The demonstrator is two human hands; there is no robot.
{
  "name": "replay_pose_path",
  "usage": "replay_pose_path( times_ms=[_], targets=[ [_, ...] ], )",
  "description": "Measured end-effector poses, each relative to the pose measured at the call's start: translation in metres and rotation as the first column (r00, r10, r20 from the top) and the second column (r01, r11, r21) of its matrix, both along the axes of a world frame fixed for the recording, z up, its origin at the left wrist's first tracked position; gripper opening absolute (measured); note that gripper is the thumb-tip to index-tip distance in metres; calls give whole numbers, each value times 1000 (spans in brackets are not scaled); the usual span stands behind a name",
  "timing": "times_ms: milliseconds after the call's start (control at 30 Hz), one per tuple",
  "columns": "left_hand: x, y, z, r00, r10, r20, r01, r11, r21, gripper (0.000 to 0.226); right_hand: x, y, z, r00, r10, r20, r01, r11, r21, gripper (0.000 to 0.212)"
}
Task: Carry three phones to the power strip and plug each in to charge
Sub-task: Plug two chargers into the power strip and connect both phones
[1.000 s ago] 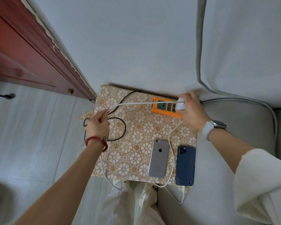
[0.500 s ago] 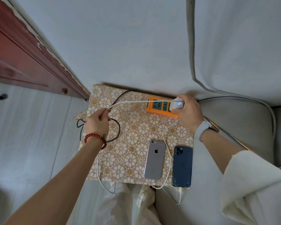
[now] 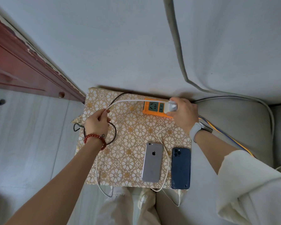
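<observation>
Since half a second back little has shifted: my right hand has slid the white charger block a bit further onto the strip's right end, left hand same spot, view nudged.

Biggest first. Patterned table top sits against the wall, grey sofa cushion on its right. Two phones lie face down at the near edge, long axes running toward me: silver phone, then blue phone just beside it on the right, at the table's right edge. No third phone in view, can't say where it is.

Orange power strip lies at the far edge, long axis left-right. My right hand is curled around the white charger block, thumb and fingers pinching it at the strip's right end; whether the prongs are fully seated I can't tell. White cable runs left from the block to my left hand, which pinches it between thumb and forefinger, then drops off the near edge. A second white lead loops between the phones. Black cord coils under my left wrist.

Key relation: the phones lie toward me from both hands, silver one roughly between them, blue one nearer the right. Cable's free end is out of view below the table, so I'd guess the left hand has to feed it along before any phone gets plugged.
</observation>
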State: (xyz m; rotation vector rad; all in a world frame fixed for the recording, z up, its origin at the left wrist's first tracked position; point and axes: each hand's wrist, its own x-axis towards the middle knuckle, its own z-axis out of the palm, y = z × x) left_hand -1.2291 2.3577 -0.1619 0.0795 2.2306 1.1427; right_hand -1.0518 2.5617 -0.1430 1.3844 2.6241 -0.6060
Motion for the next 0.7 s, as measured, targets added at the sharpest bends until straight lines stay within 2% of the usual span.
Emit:
replay_pose_path(
  times_ms=[200, 467, 533, 600, 633, 700],
  targets=[
    [-8, -3, 2, 999, 31, 28, -31, 999, 12, 22, -3, 0, -8, 997, 39, 63, -43, 996, 77, 44],
    [1, -12, 14, 980, -154, 125, 160, 986, -39, 20, -7, -4, -2, 987, 16, 161, -27, 998, 64, 43],
    [5, -23, 17, 965, -201, 168, 206, 978, -14, 16, -8, -8, 4, 980, 24, 198, -26, 1000, 5, 52],
    [9, -38, 20, 930, -255, 264, 258, 966, 23, 10, -5, -20, 12, 989, -1, 147, 15, 996, -93, 71],
    [12, -48, 20, 905, -274, 324, 280, 960, 30, 8, 1, -31, 18, 997, -36, 66, 44, 991, -124, 76],
    [20, -67, 21, 859, -304, 412, 331, 944, 7, 12, 19, -62, 32, 983, -124, -133, 107, 986, -128, 71]
  ],
)
